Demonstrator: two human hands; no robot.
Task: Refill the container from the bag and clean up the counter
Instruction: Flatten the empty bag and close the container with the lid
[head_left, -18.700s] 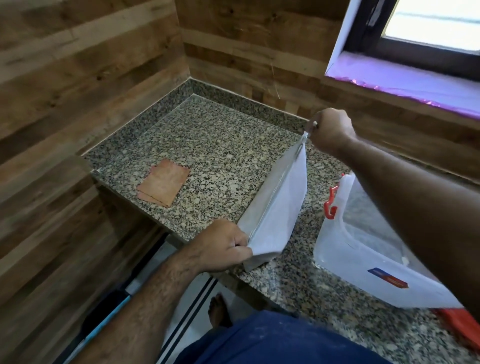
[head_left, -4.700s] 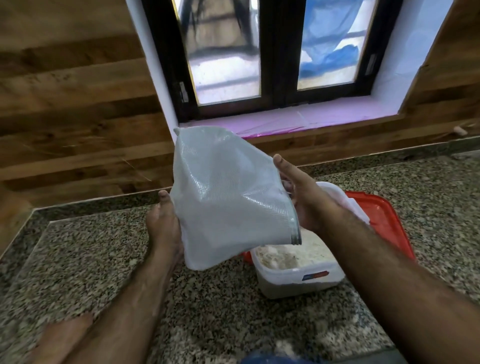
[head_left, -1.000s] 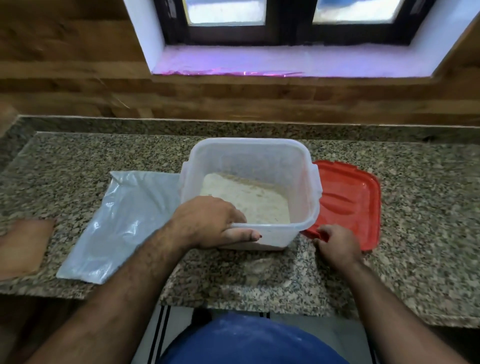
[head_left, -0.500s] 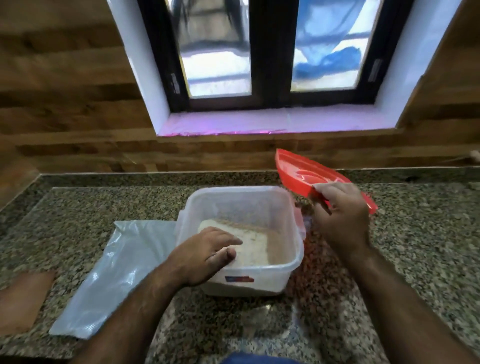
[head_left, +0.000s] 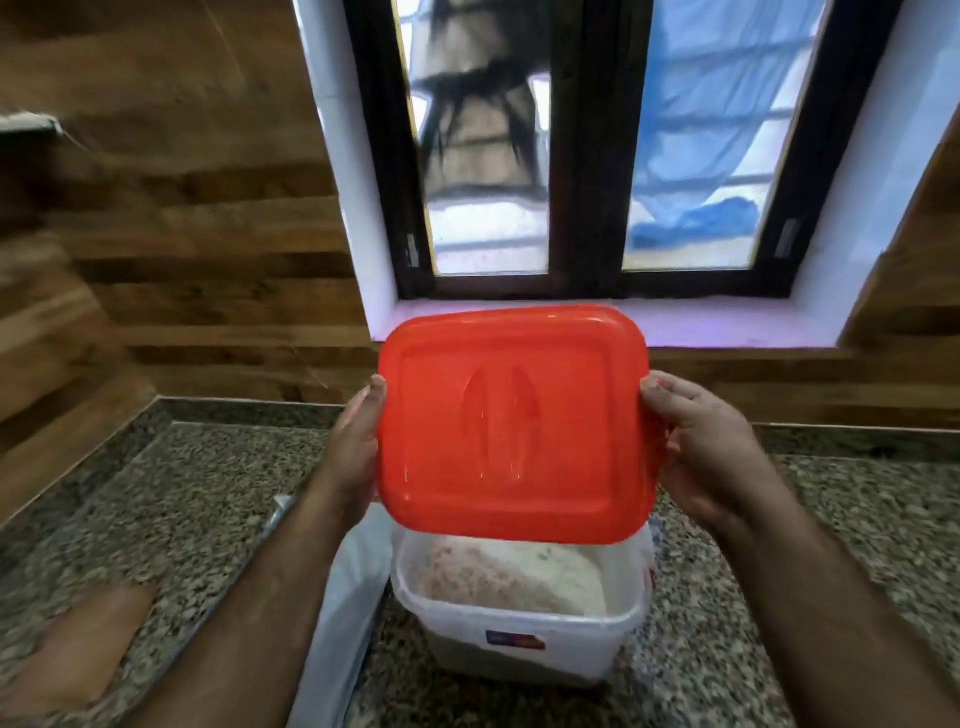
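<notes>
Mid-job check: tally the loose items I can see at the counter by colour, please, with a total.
Red: 1, the lid, held above the container by the left hand and right hand
Clear or white plastic: 2, the container and the bag
Brown: 1, a flat piece lying at the left
Total: 4

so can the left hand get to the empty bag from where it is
Probably not yet: the left hand grips the red lid held over the container. The bag lies just below it, nothing between, once it lets go.
</notes>
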